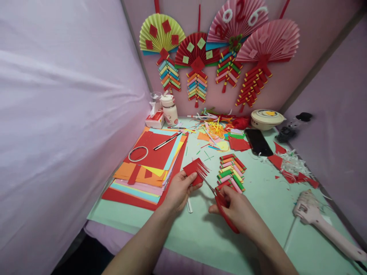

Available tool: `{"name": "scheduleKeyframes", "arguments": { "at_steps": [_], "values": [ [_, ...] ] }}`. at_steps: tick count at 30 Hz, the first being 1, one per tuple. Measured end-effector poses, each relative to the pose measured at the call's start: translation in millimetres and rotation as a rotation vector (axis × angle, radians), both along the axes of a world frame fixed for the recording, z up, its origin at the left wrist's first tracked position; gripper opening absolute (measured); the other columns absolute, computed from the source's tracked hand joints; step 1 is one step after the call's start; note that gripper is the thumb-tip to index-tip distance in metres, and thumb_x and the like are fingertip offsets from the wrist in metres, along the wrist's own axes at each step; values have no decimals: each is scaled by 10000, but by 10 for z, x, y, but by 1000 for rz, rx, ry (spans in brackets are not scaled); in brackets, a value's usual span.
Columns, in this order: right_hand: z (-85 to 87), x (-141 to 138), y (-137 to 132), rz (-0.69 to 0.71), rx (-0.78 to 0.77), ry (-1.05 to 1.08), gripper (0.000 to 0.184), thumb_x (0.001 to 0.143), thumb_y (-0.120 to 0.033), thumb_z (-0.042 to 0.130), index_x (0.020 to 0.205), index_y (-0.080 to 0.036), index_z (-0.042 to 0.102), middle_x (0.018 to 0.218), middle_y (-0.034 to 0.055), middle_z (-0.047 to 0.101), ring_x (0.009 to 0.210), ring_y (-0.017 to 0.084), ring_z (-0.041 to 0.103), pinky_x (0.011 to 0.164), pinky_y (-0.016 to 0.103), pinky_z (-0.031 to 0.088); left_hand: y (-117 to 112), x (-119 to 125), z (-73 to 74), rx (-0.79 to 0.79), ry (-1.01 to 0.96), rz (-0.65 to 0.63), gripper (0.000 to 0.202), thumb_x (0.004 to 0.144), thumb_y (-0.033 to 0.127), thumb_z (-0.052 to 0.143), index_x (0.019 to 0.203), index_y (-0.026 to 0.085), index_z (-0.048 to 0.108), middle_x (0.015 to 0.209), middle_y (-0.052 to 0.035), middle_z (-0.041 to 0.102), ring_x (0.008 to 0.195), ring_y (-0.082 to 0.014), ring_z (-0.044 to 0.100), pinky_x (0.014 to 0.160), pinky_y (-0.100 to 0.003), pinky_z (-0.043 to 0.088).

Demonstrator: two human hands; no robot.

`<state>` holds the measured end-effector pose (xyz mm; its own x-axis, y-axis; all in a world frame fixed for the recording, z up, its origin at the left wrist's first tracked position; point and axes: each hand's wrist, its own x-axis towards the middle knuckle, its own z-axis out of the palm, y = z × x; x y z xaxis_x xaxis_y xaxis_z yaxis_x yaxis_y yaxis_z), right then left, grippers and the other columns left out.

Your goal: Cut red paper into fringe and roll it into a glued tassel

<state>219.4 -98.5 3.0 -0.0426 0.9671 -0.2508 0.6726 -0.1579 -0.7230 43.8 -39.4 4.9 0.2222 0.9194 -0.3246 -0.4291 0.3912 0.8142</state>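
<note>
My left hand point(181, 190) pinches a small piece of red paper point(190, 168) above the table. One side of this paper is cut into a fringe of thin strips. In my right hand point(233, 206) is a pair of scissors point(225, 215) with red handles; the fingers are through the handles. The blades reach the fringed side of the paper. Behind the scissors lies a chevron string of rolled paper tubes point(231, 172) in red, orange, pink, yellow and green. A white stick point(189, 205) lies on the table just under my left hand.
Coloured paper sheets point(134, 194) are stacked at left, with a tape roll point(138, 154) and a craft knife point(167, 141) on top. A glue gun point(315, 215) lies at right, near a phone point(259, 142) and paper scraps point(292, 166). Paper fans point(197, 49) hang behind; a bottle point(170, 110) stands at back.
</note>
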Motion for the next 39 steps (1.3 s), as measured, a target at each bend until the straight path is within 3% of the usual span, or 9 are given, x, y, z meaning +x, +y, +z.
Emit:
{"name": "scheduleKeyframes", "arguments": {
  "at_steps": [7, 11, 19, 39],
  "values": [
    [-30, 14, -14, -1, 1, 24, 394, 687, -478, 676, 679, -223, 375, 611, -49, 499, 571, 130, 434, 529, 238, 302, 36, -58, 38, 2, 14, 38, 250, 731, 311, 740, 873, 118, 668, 885, -88, 716, 741, -148, 662, 663, -253, 560],
    [-44, 8, -11, 15, -11, 72, 392, 655, -411, 706, 700, -224, 366, 634, -49, 508, 585, 126, 428, 534, 233, 318, 45, -81, 49, 12, 43, 40, 268, 698, 327, 766, 822, 107, 675, 848, -93, 719, 709, -145, 659, 658, -250, 553],
    [-48, 1, -26, 22, -37, 129, 375, 644, -379, 714, 742, -224, 387, 663, -51, 510, 594, 123, 431, 541, 227, 329, 12, -71, 56, 43, 57, -23, 302, 667, 357, 785, 815, 107, 701, 861, -111, 728, 778, -208, 686, 714, -307, 551],
    [-10, 23, -19, 9, -9, 111, 365, 687, -446, 677, 669, -219, 392, 599, -46, 524, 558, 127, 440, 518, 241, 301, 2, -58, 79, -4, 40, -52, 273, 672, 338, 781, 780, 105, 691, 846, -118, 729, 794, -219, 687, 680, -286, 546]
  ]
}}
